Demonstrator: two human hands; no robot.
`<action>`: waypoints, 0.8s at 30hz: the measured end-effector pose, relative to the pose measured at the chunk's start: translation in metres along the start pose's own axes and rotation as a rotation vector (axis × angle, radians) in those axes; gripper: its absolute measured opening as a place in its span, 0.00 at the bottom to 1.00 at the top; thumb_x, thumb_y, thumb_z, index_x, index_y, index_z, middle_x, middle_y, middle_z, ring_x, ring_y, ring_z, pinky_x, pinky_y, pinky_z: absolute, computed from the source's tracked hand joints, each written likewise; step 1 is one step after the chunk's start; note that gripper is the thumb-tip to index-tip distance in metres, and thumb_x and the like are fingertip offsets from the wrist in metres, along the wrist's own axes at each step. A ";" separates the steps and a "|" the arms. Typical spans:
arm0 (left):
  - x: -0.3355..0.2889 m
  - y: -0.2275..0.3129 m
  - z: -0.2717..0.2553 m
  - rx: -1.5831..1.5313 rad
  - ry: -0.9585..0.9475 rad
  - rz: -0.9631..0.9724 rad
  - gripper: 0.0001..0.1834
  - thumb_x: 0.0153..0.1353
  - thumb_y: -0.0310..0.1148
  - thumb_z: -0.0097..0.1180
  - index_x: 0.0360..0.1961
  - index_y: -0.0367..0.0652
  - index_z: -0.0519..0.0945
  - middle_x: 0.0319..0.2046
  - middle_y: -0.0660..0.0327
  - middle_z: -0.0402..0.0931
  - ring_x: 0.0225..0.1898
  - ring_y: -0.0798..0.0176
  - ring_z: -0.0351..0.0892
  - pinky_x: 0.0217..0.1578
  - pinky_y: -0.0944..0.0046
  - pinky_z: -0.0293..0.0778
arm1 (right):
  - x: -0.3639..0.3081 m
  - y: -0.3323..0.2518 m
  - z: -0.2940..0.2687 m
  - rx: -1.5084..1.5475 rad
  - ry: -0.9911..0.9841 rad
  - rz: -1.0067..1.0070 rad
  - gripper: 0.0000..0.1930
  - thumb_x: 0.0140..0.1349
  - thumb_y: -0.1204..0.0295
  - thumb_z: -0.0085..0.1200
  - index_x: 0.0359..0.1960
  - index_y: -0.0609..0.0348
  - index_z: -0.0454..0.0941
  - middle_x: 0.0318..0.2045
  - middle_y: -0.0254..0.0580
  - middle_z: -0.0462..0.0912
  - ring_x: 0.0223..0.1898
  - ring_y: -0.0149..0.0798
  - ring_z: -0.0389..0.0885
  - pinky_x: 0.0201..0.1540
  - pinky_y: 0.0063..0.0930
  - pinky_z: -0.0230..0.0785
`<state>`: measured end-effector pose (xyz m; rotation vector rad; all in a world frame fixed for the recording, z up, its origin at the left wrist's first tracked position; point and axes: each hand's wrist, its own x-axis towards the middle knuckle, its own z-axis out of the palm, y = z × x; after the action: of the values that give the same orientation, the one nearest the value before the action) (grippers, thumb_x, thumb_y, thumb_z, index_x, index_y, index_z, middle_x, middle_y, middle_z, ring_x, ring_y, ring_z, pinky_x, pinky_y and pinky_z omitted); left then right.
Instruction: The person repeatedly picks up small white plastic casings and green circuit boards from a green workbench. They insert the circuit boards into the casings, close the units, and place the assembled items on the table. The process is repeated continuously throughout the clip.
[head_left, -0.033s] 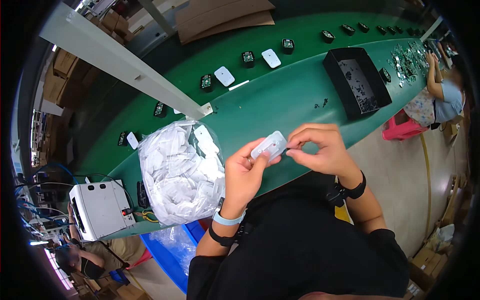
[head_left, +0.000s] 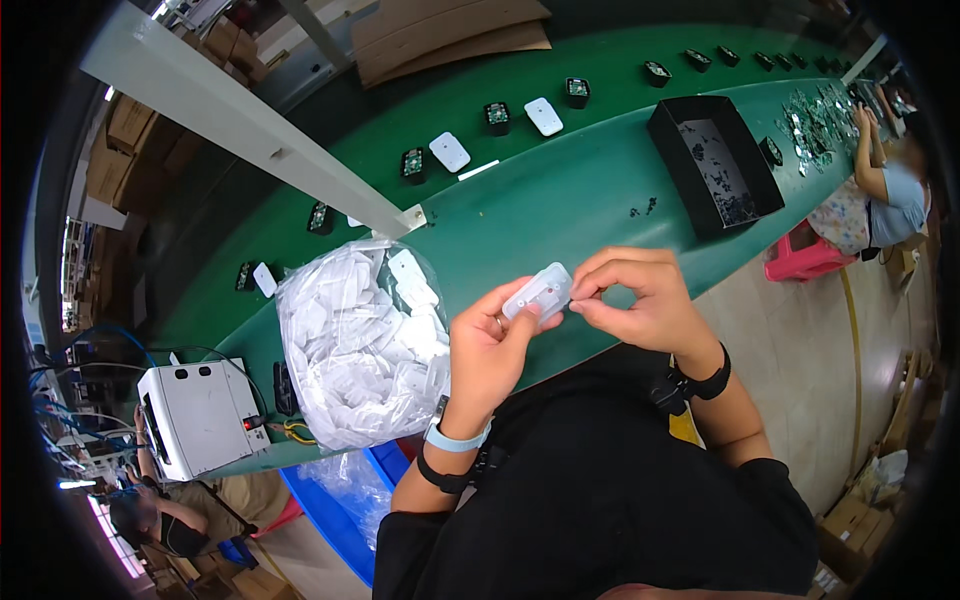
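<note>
My left hand (head_left: 487, 345) holds a small white plastic cover (head_left: 545, 292) between thumb and fingers, its inner side with small holes or posts facing up. At the cover's right end, the thumb and forefinger of my right hand (head_left: 640, 300) are pinched together. Whatever sits in that pinch is too small to make out. Left of my left hand, a clear plastic bag (head_left: 362, 345) full of similar white covers rests on the green table (head_left: 520, 220). Beyond my right hand stands a black open box (head_left: 715, 165) with small black parts inside.
Along the far green belt (head_left: 610, 65) sit several black housings with circuit boards (head_left: 497, 117) and loose white covers (head_left: 449, 152). A slanted white post (head_left: 260, 140) rises behind the bag. At left is a white machine (head_left: 205, 420). A co-worker (head_left: 890, 195) sits at far right beside scattered parts.
</note>
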<state>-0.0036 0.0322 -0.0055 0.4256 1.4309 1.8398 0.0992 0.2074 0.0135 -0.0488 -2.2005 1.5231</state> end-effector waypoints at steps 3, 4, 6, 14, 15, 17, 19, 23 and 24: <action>-0.003 -0.001 -0.001 -0.038 -0.036 0.019 0.16 0.68 0.19 0.50 0.56 0.25 0.74 0.49 0.48 0.81 0.46 0.58 0.84 0.50 0.59 0.84 | 0.003 0.001 0.005 -0.047 -0.019 -0.056 0.06 0.51 0.82 0.64 0.31 0.63 0.83 0.34 0.37 0.83 0.34 0.33 0.82 0.36 0.25 0.73; -0.004 0.000 -0.001 -0.040 -0.035 0.031 0.17 0.68 0.19 0.50 0.56 0.25 0.74 0.49 0.48 0.81 0.46 0.58 0.84 0.50 0.59 0.84 | 0.006 -0.001 0.005 -0.059 -0.026 -0.071 0.06 0.51 0.82 0.64 0.31 0.62 0.83 0.35 0.37 0.83 0.35 0.33 0.82 0.36 0.25 0.73; -0.005 0.001 -0.001 -0.043 -0.034 0.053 0.17 0.68 0.19 0.50 0.57 0.25 0.74 0.49 0.48 0.81 0.47 0.58 0.84 0.50 0.59 0.83 | 0.008 -0.003 0.008 -0.063 -0.037 -0.042 0.06 0.51 0.81 0.65 0.31 0.61 0.83 0.36 0.36 0.81 0.35 0.32 0.79 0.34 0.24 0.70; -0.007 0.000 -0.002 -0.007 -0.039 0.078 0.17 0.68 0.19 0.52 0.57 0.25 0.74 0.48 0.48 0.81 0.46 0.59 0.84 0.50 0.59 0.82 | 0.010 -0.005 0.020 -0.015 0.053 0.141 0.05 0.49 0.80 0.66 0.29 0.61 0.83 0.33 0.32 0.75 0.29 0.27 0.70 0.31 0.21 0.63; -0.007 0.000 -0.002 0.002 -0.035 0.070 0.17 0.68 0.19 0.52 0.57 0.25 0.75 0.47 0.48 0.81 0.45 0.59 0.84 0.50 0.60 0.82 | 0.010 -0.004 0.020 0.007 0.031 0.167 0.05 0.49 0.80 0.66 0.28 0.61 0.83 0.33 0.32 0.75 0.29 0.27 0.69 0.31 0.21 0.63; -0.007 -0.003 -0.003 0.013 -0.047 0.081 0.17 0.68 0.20 0.53 0.57 0.27 0.75 0.45 0.52 0.83 0.44 0.64 0.84 0.47 0.66 0.80 | 0.010 -0.002 0.017 0.048 -0.004 0.217 0.05 0.49 0.80 0.66 0.27 0.61 0.82 0.33 0.32 0.75 0.29 0.26 0.69 0.30 0.20 0.62; -0.006 -0.006 -0.003 0.035 -0.051 0.094 0.17 0.68 0.21 0.54 0.57 0.28 0.76 0.44 0.54 0.84 0.44 0.66 0.84 0.45 0.70 0.79 | 0.006 0.008 0.019 0.129 0.021 0.263 0.05 0.48 0.81 0.66 0.27 0.62 0.82 0.33 0.32 0.74 0.29 0.25 0.69 0.30 0.20 0.61; -0.005 -0.006 0.001 0.068 -0.042 0.105 0.16 0.68 0.21 0.55 0.56 0.27 0.76 0.42 0.55 0.84 0.42 0.67 0.84 0.44 0.70 0.79 | 0.002 0.014 0.019 0.353 0.038 0.389 0.06 0.48 0.82 0.67 0.27 0.64 0.82 0.34 0.33 0.74 0.28 0.24 0.69 0.29 0.19 0.60; -0.005 -0.006 0.003 0.067 -0.039 0.102 0.16 0.68 0.21 0.55 0.56 0.27 0.76 0.41 0.55 0.84 0.41 0.67 0.84 0.44 0.70 0.79 | 0.002 0.013 0.017 0.346 0.018 0.413 0.06 0.48 0.83 0.67 0.27 0.63 0.83 0.35 0.33 0.73 0.30 0.23 0.70 0.30 0.18 0.61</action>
<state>0.0040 0.0308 -0.0096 0.5745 1.4719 1.8568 0.0880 0.1977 -0.0029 -0.4257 -1.9609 2.0974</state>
